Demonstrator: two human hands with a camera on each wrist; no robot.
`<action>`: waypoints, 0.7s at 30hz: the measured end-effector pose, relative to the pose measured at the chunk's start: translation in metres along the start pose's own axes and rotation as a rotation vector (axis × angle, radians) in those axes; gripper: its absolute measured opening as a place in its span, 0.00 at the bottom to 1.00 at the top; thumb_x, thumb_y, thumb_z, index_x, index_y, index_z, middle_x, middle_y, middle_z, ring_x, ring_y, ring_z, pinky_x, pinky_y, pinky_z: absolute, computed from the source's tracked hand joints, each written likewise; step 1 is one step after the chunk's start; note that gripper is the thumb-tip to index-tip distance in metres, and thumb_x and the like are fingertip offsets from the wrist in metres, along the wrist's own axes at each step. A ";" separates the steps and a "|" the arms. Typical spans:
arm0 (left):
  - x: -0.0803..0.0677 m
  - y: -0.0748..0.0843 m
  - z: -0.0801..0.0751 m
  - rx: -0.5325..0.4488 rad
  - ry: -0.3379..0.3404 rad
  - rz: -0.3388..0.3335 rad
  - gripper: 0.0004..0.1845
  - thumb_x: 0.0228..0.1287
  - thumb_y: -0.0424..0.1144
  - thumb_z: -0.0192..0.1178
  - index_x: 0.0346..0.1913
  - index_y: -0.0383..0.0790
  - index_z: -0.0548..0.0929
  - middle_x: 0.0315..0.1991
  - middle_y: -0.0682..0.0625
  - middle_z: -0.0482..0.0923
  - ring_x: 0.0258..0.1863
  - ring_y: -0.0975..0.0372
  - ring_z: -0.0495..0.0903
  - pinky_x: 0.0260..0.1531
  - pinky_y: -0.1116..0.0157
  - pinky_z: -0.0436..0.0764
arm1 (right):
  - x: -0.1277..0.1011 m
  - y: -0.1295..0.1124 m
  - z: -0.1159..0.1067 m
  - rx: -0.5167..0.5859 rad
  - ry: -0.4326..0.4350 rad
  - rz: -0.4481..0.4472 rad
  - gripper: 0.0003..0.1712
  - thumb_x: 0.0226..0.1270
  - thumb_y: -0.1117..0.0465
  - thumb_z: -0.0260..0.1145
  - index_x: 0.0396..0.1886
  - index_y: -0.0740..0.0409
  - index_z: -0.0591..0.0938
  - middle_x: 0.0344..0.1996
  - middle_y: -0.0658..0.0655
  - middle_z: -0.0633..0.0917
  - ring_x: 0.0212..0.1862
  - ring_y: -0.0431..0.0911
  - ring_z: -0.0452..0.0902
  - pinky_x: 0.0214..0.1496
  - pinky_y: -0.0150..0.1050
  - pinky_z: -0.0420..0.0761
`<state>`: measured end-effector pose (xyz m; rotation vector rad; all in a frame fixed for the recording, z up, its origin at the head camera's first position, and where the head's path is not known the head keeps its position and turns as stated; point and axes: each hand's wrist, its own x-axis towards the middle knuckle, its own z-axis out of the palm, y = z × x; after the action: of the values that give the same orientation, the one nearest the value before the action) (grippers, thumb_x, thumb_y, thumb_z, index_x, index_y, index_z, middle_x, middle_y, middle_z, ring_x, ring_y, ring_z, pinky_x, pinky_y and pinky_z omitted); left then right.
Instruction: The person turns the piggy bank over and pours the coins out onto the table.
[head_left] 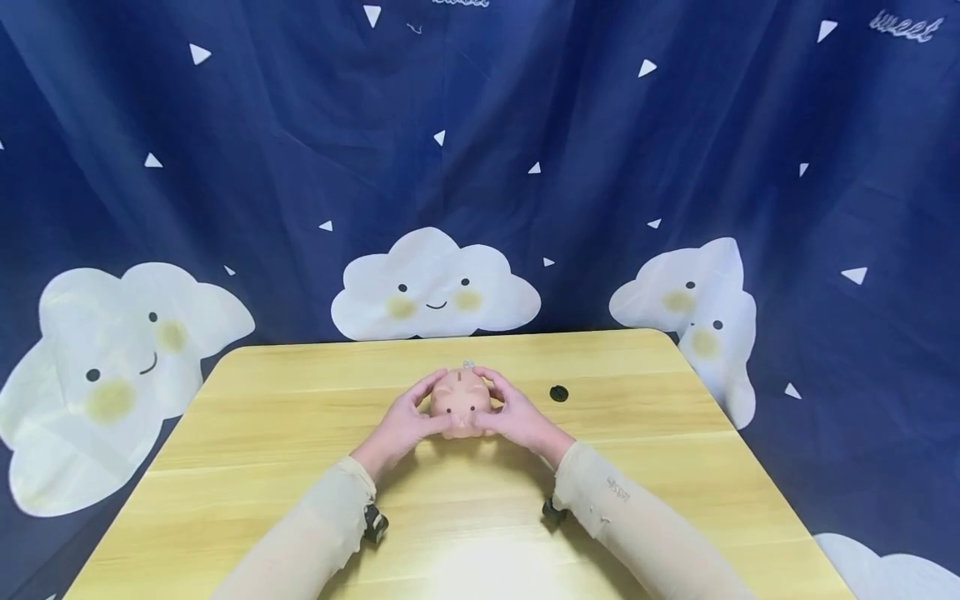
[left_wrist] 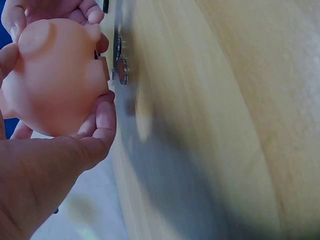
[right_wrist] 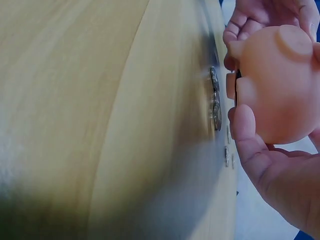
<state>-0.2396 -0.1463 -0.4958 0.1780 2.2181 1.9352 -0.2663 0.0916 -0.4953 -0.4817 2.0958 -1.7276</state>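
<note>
Two hands, one pink piggy bank (head_left: 461,403) — held at the middle of the yellow wooden table (head_left: 300,433). Left hand (head_left: 402,427): fingers and thumb curled round the pig's left flank, gripping it. Piggy bank: lifted just off the tabletop in the wrist views, with coins (right_wrist: 215,102) lying on the wood just beneath it. Right hand (head_left: 517,418): wrapped round the opposite flank likewise. Small black round item (head_left: 558,393) — near, on the right. Backdrop: navy cloud-print curtain (head_left: 600,167).
</note>
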 end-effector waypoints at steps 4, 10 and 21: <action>0.000 0.001 0.000 0.013 0.017 -0.002 0.49 0.61 0.34 0.77 0.83 0.52 0.66 0.85 0.47 0.60 0.84 0.45 0.59 0.83 0.43 0.62 | 0.001 -0.001 -0.001 -0.001 0.000 0.020 0.54 0.65 0.59 0.75 0.86 0.42 0.59 0.77 0.70 0.70 0.58 0.58 0.85 0.52 0.53 0.91; -0.002 0.006 0.000 0.001 0.014 -0.037 0.49 0.62 0.38 0.78 0.83 0.53 0.65 0.85 0.44 0.59 0.84 0.43 0.59 0.71 0.47 0.80 | 0.003 -0.003 -0.003 0.012 0.001 0.058 0.51 0.66 0.57 0.73 0.85 0.37 0.61 0.76 0.69 0.72 0.48 0.52 0.87 0.50 0.47 0.90; -0.004 0.002 -0.002 -0.101 -0.023 -0.098 0.47 0.66 0.39 0.75 0.85 0.54 0.63 0.86 0.43 0.57 0.72 0.46 0.75 0.54 0.56 0.90 | 0.002 -0.007 -0.001 0.072 -0.035 0.109 0.52 0.67 0.56 0.72 0.87 0.42 0.58 0.74 0.73 0.73 0.44 0.52 0.89 0.49 0.50 0.92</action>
<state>-0.2365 -0.1483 -0.4932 0.0752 2.0681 1.9765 -0.2681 0.0905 -0.4888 -0.3667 1.9893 -1.7134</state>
